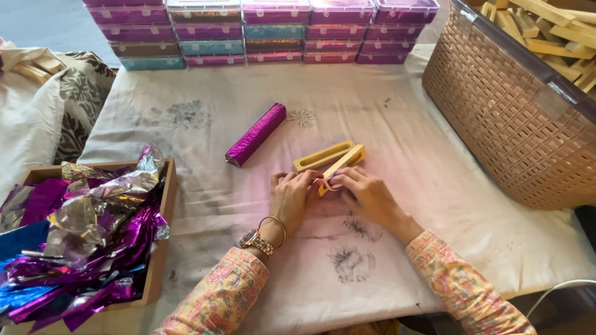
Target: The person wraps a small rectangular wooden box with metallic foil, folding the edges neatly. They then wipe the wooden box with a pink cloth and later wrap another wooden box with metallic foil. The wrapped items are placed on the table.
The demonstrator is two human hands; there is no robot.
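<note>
My left hand (293, 197) and my right hand (365, 193) meet at the near end of a long yellow wooden frame piece (343, 164), which both grip and hold tilted off the cloth. A second yellow slotted wooden piece (323, 156) lies flat just behind it, touching or nearly touching it. A bar wrapped in shiny purple foil (256, 134) rests on the cloth to the left of these pieces, apart from both hands. My left wrist carries a watch and a bangle.
A wooden tray (162, 236) at the left holds crumpled purple, silver and blue foil sheets. Stacked purple and teal lidded boxes (261, 31) line the far edge. A tan woven basket (509, 118) of wooden pieces stands at the right. A stained white cloth (385, 105) covers the table.
</note>
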